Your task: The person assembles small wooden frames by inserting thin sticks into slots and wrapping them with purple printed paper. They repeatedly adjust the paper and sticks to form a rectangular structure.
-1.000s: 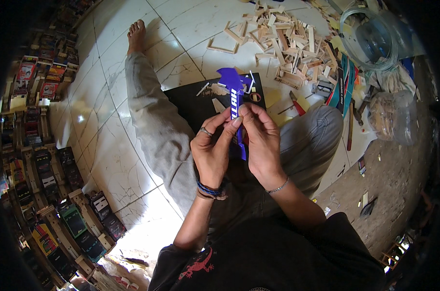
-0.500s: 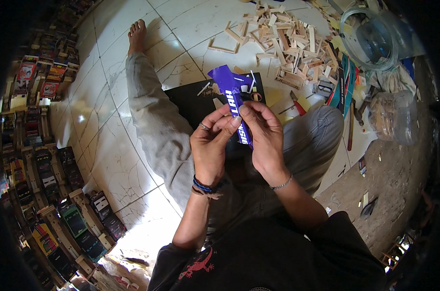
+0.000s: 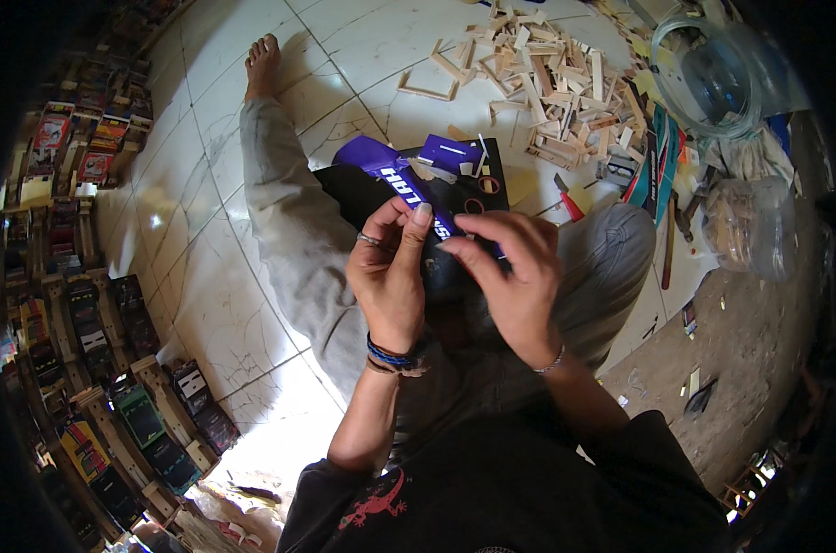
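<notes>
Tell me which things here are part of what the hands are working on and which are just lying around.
In hand:
left hand
right hand
purple printed strip
black board beneath it

Lying about:
pile of wood offcuts
clear plastic jar
plastic bag
red-handled tool
rows of small painted pieces

Lower end of the purple printed paper strip [image 3: 409, 184] is hidden behind the left hand [image 3: 390, 272] & right hand [image 3: 514, 276]; can't tell how far it runs. Black flat board [image 3: 362, 198] on the lap is mostly covered by strip & hands. Clear round plastic container [image 3: 713, 78] is cut off by the dark rim top right. Small colourful boxes on wooden racks [image 3: 86, 313] at left too blurred to tell contents
</notes>
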Available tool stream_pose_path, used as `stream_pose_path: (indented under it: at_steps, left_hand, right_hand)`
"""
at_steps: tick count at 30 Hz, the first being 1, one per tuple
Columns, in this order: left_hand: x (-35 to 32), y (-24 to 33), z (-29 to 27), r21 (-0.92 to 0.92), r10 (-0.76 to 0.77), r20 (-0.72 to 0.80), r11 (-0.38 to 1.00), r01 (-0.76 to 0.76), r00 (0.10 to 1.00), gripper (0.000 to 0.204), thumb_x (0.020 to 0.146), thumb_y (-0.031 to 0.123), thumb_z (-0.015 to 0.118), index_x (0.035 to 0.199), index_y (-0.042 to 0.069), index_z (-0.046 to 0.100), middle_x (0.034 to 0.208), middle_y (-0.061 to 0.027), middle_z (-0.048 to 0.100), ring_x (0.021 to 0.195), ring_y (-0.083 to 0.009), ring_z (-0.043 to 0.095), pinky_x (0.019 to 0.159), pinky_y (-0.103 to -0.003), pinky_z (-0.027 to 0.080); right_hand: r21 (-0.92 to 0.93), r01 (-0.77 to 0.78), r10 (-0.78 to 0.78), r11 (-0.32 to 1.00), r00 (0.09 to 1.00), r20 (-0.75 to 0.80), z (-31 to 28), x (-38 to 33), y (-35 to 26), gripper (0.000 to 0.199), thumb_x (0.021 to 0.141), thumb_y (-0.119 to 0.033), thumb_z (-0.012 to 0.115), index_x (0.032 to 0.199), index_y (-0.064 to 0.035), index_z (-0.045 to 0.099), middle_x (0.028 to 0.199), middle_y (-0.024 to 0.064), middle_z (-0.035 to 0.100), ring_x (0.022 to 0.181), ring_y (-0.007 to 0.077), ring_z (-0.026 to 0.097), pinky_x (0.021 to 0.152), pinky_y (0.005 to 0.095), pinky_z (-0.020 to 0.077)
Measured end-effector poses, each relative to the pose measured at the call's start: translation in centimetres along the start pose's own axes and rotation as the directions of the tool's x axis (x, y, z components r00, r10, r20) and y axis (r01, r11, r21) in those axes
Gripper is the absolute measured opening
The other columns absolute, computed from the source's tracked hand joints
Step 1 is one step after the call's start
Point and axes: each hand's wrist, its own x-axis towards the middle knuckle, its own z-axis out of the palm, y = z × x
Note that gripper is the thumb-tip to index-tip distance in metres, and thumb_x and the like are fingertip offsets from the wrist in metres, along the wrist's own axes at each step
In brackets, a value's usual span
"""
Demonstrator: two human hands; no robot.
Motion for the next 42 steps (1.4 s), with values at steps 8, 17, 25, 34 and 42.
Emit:
stream_pose_path:
  at_steps: [8,17,25,34,42]
  left_hand:
    - [-0.8,-0.7,0.8,0.018,0.11,-0.089,0.994,-0.109,0.99,0.023,0.096,0.005,0.072,0.117,-0.003,0.069,0.102,-0.0059,0.073,0.092,-0.0083,0.065,0.083,-0.021,0.05]
    - [-0.9,-0.6,0.4,0.034,0.151,-0.072,0.988,-0.149,0.986,0.023,0.095,0.003,0.072,0.117,-0.003,0.07,0.103,-0.0049,0.074,0.093,-0.0072,0.064,0.083,-0.02,0.049]
    - [-1.0,-0.7,0.3,0.028,0.143,-0.088,0.99,-0.141,0.986,0.023,0.095,0.003,0.073,0.117,-0.002,0.071,0.103,-0.0047,0.074,0.093,-0.007,0.063,0.083,-0.02,0.049]
    - [-0.5,0.2,-0.2,-0.037,0.005,0.013,0.999,-0.005,1.0,0.022,0.096,0.004,0.071,0.117,-0.002,0.071,0.104,-0.0059,0.074,0.094,-0.0092,0.065,0.086,-0.023,0.051]
    - [-0.4,1.3,-1.6,-0.051,-0.146,0.204,0.986,0.159,0.968,0.021,0.096,0.003,0.07,0.116,0.001,0.072,0.103,-0.0043,0.074,0.095,-0.01,0.066,0.087,-0.025,0.052]
  right_hand:
    - [0.049,-0.093,0.093,0.995,0.996,-0.008,1.5,-0.1,0.2,0.017,0.085,-0.02,0.079,0.1,-0.0133,0.074,0.09,-0.0016,0.072,0.085,0.0173,0.067,0.082,0.0342,0.0417]
    - [0.149,-0.124,0.104,0.981,0.985,0.137,0.8,0.9,0.6,0.019,0.085,-0.012,0.08,0.1,-0.0047,0.071,0.098,0.0076,0.073,0.092,0.0253,0.068,0.084,0.036,0.0513]
    - [0.128,-0.089,0.069,0.988,0.985,0.156,0.9,1.0,0.9,0.016,0.087,-0.013,0.077,0.1,-0.0063,0.07,0.098,0.0069,0.072,0.091,0.0278,0.066,0.083,0.0375,0.0497]
    - [0.382,-0.42,0.277,0.823,0.884,0.377,0.2,1.2,1.4,0.014,0.089,-0.007,0.078,0.1,-0.0011,0.072,0.095,0.0041,0.073,0.087,0.01,0.067,0.079,0.0261,0.054]
    - [0.489,-0.735,0.276,0.469,0.648,0.71,-1.8,2.6,2.5,0.01,0.091,-0.004,0.075,0.1,-0.0012,0.071,0.094,0.0017,0.072,0.086,0.0074,0.065,0.076,0.0235,0.053]
